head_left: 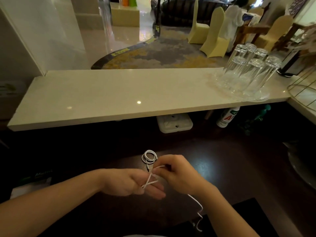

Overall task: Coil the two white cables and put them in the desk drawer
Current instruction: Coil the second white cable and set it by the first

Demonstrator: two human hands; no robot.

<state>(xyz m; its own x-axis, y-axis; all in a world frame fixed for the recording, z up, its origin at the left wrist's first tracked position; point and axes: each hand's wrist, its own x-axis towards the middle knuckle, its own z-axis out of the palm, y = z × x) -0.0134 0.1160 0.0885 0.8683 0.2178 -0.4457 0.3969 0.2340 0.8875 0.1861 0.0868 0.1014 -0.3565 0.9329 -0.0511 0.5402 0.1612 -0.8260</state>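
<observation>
One white cable (149,156) lies coiled in a small ring on the dark desk (222,168), just beyond my hands. A second white cable (196,200) is wound in crossing turns over the fingers of my left hand (131,183). My right hand (176,171) pinches this cable near its plug end, right above the left fingers. The loose tail runs under my right wrist and hangs off toward the desk's near edge. No drawer shows in this view.
A cream stone shelf (119,93) runs across above the desk, with several upturned glasses (248,72) at its right end. Under it stand a white power strip (174,124) and a spray can (227,117). A box (32,183) lies at the left, a bowl (301,165) at the right.
</observation>
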